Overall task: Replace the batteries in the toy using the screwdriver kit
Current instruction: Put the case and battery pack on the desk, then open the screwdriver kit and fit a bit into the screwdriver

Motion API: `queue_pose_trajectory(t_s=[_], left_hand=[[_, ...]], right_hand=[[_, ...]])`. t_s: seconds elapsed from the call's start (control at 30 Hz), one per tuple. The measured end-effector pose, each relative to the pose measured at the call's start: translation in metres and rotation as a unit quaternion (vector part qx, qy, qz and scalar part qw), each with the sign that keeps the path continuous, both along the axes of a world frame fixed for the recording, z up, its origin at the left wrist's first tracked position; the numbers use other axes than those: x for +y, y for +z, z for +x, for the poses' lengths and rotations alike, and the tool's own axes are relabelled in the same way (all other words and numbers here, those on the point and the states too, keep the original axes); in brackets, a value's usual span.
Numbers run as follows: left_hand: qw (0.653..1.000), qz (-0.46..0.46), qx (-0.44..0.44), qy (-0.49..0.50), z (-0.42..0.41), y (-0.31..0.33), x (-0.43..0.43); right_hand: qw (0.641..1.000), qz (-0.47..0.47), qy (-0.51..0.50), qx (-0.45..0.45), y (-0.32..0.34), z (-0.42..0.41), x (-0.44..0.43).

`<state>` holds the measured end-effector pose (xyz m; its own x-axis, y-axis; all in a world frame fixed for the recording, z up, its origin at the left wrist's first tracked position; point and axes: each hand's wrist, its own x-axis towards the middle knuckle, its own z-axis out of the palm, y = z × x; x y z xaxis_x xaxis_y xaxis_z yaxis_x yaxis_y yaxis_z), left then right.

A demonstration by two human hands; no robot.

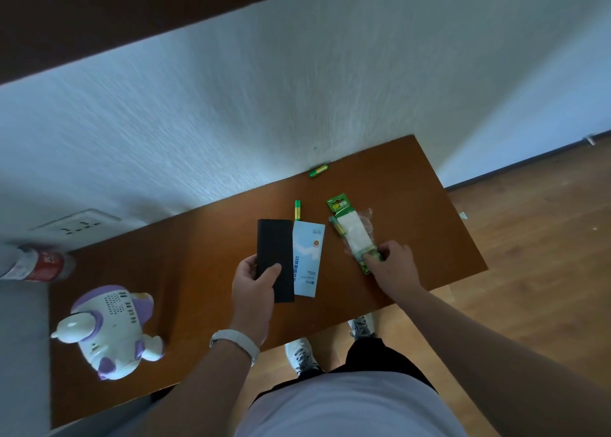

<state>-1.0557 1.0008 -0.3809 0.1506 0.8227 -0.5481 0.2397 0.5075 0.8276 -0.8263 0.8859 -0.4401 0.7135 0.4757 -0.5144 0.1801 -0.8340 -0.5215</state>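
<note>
Left grip (254, 281) holds the black case (275, 248); right grip (395, 264) pinches the battery pack (352, 235)

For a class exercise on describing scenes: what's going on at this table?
A person stands at the table. The left hand grips the black case beside a white sleeve; the right hand holds the near end of the battery pack. Two loose batteries lie farther back, and the toy lies untouched at the left.

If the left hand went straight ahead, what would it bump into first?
Probably the loose battery lying just past the far end of the black case that the left hand grips. Depth is hard to judge from this one view.
</note>
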Motion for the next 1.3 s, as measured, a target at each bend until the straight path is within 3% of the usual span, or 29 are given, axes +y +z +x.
queue_pose_trajectory(t_s=[0.27, 0.5, 0.77, 1.0, 1.3], left_hand=[[1.000, 0.009, 0.009, 0.001, -0.003, 0.000, -0.002], [1.000, 0.000, 0.003, 0.001, -0.001, 0.006, -0.010], [0.998, -0.014, -0.053, 0.011, 0.005, 0.026, -0.013], [0.995, -0.002, -0.094, -0.022, 0.011, 0.056, -0.017], [0.996, -0.005, -0.084, -0.038, -0.014, 0.077, -0.019]], right_hand=[[0.999, 0.022, 0.006, 0.026, 0.007, 0.002, -0.004], [0.996, 0.081, 0.028, -0.008, 0.034, -0.004, -0.005], [0.981, 0.141, 0.116, 0.067, 0.086, -0.041, 0.009], [0.951, 0.190, 0.098, 0.225, 0.125, -0.080, 0.031], [0.950, 0.210, 0.070, 0.218, 0.137, -0.112, 0.050]])
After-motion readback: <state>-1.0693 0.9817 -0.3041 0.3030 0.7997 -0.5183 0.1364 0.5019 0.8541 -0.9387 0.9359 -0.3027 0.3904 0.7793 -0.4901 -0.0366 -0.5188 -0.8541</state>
